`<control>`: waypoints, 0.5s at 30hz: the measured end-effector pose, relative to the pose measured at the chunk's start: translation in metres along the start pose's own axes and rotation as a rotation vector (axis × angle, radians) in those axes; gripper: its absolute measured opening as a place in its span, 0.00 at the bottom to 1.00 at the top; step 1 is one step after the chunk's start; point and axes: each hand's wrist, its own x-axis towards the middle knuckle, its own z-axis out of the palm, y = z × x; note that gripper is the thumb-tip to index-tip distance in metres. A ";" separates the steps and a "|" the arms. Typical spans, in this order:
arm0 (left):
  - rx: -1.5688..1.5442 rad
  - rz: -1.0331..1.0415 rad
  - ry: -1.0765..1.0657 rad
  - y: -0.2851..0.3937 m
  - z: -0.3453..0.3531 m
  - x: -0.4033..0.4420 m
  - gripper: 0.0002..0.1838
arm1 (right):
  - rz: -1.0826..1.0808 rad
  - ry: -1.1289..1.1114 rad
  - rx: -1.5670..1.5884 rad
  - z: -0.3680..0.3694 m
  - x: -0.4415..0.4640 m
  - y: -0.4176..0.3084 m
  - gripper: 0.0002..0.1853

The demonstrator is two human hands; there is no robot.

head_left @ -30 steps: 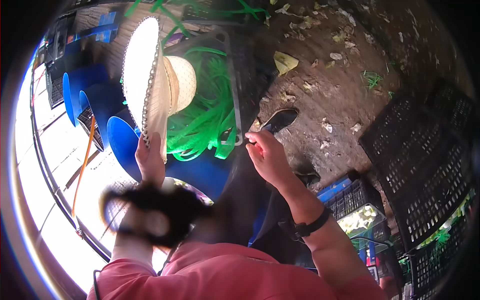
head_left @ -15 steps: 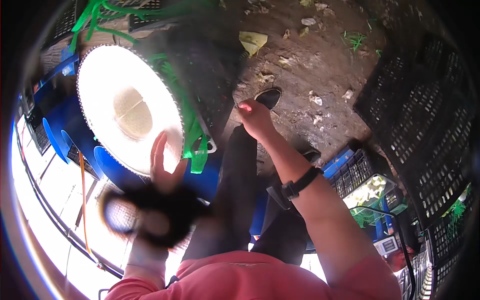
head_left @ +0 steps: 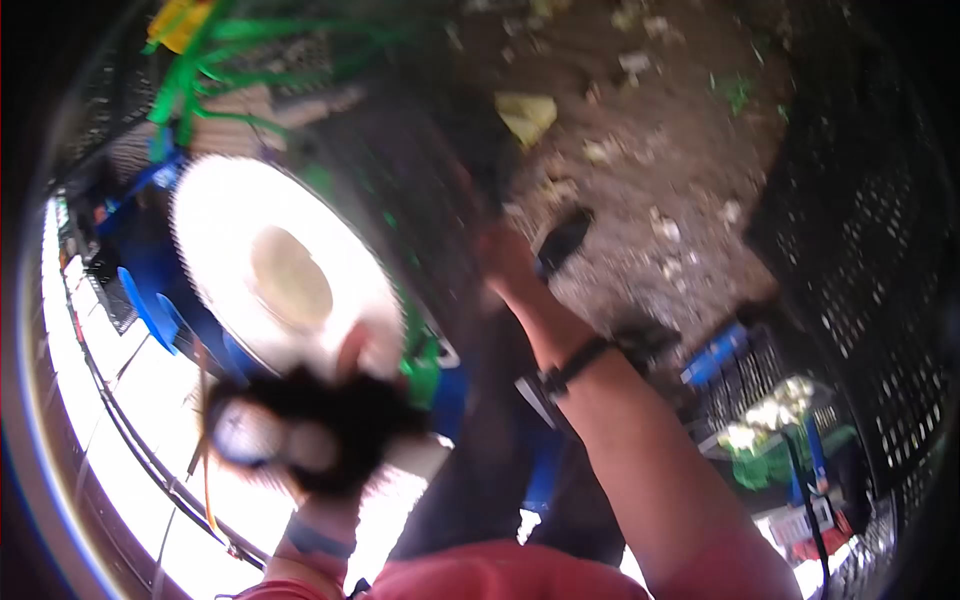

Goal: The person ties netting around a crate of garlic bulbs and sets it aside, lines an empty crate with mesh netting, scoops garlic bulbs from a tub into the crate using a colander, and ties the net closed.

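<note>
My left hand (head_left: 352, 348) lies over the near brim of a wide white straw hat (head_left: 215, 230); the fingers that show are stretched out. A blurred black, fuzzy thing with pale round patches (head_left: 310, 430) covers the rest of that hand and the wrist. Whether the fingers touch the brim I cannot tell. My right hand (head_left: 508, 262) is smeared by motion and looks closed, above my dark trouser leg and beside a dark panel (head_left: 385, 180). What it holds, if anything, is hidden. A black band (head_left: 575, 370) circles the right wrist.
Black plastic crates (head_left: 850, 250) stand at the right. A container of pale green pieces (head_left: 770, 415) is at lower right. Green strapping (head_left: 270, 35) tangles at upper left. Litter and a yellow scrap (head_left: 527, 117) lie on the dirt floor.
The whole view has shifted, so the hat, floor and crates sit lower and further right. My left hand stays over the brim; my right hand is more blurred.
</note>
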 end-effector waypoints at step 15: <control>-0.056 0.076 0.186 -0.031 -0.029 -0.001 0.29 | -0.486 0.304 -0.002 -0.114 0.054 -0.103 0.06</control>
